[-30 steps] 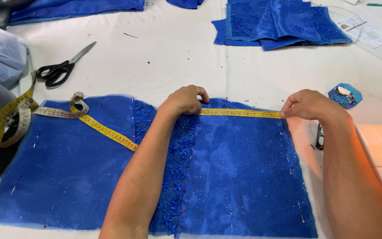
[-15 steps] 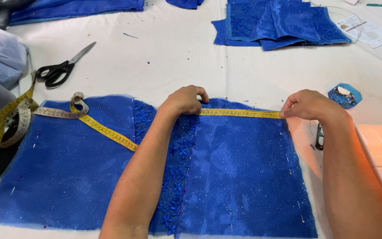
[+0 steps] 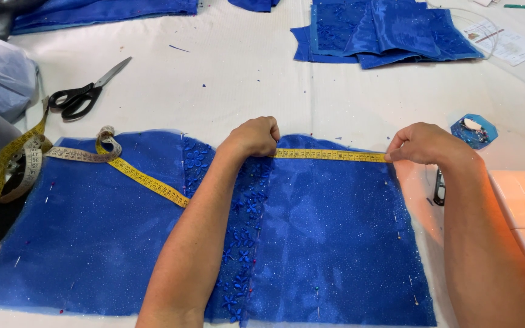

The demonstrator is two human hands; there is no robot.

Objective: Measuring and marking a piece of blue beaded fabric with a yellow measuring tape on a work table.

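While stretched flat along the top edge of the glittery blue fabric panel [image 3: 329, 231], yellow measuring tape [image 3: 329, 155] pulled taut between both hands. Left hand [image 3: 253, 136] curled into a loose fist, pressing the tape down near the band of blue floral beading [image 3: 244, 231]. Right hand [image 3: 423, 144] pinching the tape's end at the panel's right corner, fingers closed on it. Rest of the tape trailing off left across the fabric in loops. Pins stuck along the panel's edges. Black-handled scissors [image 3: 83, 91] lying on the white table [image 3: 226, 79], well apart from the hands. Folded blue fabric pieces [image 3: 384, 30] further back, small blue pin dish [image 3: 473, 129] near the right hand.
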